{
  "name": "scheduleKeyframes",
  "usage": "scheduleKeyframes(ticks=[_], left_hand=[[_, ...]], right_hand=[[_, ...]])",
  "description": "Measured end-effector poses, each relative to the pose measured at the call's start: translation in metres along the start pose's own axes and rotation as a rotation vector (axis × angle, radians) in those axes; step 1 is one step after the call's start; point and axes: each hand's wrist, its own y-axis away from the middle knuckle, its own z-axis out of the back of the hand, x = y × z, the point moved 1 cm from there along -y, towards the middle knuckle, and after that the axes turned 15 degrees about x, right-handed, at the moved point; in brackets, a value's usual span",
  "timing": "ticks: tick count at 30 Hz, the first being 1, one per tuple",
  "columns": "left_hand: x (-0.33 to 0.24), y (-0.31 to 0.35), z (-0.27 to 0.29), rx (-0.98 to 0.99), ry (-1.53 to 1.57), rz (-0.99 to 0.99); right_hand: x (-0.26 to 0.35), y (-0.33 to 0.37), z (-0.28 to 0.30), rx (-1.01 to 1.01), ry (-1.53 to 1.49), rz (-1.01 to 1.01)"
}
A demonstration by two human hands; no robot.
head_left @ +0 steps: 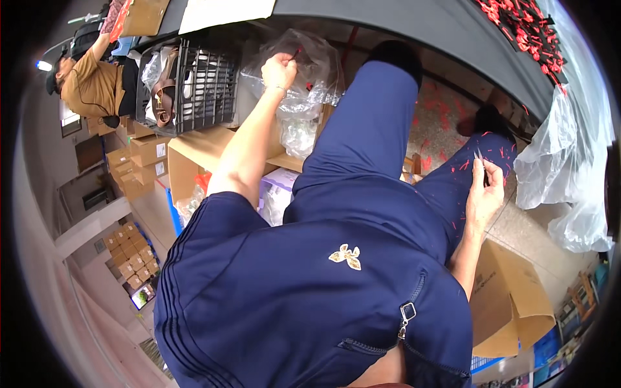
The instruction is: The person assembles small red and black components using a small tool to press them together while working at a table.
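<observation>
My left hand [279, 71] is closed, pinching a small black-and-red piece [297, 53] at its fingertips. It hangs over a clear plastic bag [317, 68] that stands open below the table edge; another small red bit lies in the bag. My right hand [485, 194] is closed around small pointed thread snips [479, 156], metal tips up, above my right thigh. Most of the snips' body is hidden by the fingers. A heap of black-and-red pieces [527, 32], like the one I hold, lies on the table at the far right.
Red thread scraps [443, 119] litter the floor and my trousers. The dark-covered table [401, 22] runs across the far side. A black crate [206, 84] and an opened carton [200, 152] stand at left, another carton [511, 297] at right. A co-worker [97, 84] is at far left.
</observation>
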Motion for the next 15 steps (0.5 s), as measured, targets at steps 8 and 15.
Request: scheduleKeyframes(ticks=[8, 15], left_hand=[[0.058, 0.016, -0.016, 0.421, -0.584, 0.441], [0.001, 0.046, 0.01, 0.578, -0.573, 0.037]], right_hand=[[0.003, -0.005, -0.005, 0.017, 0.074, -0.047], [0.003, -0.017, -0.001, -0.135, 0.362, 0.016]])
